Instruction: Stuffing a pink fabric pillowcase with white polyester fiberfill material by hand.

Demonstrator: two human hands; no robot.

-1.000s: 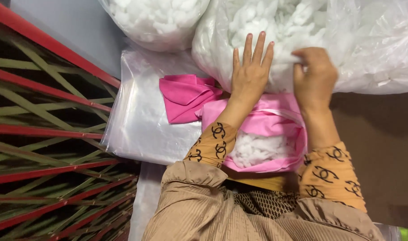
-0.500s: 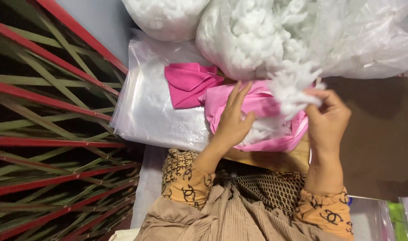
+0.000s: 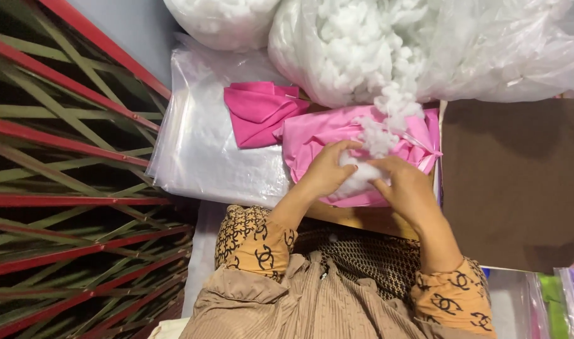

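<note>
Two clear plastic bags of white stuffing [image 3: 425,50] up top, flat clear bags [image 3: 205,150] at left.

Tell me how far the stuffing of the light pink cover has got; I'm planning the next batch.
Done: white fibre filling already sits inside the light pink cover. In hand: the left hand and right hand press a clump into its opening, with a strand trailing up to the big clear bag of filling. Left: the opening is unclosed, and a darker pink folded cover lies flat beside it.

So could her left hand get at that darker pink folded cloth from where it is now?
Probably yes. The left hand rests on the pink cover, and the folded cloth lies uncovered just beyond on the clear plastic sheet.
</note>
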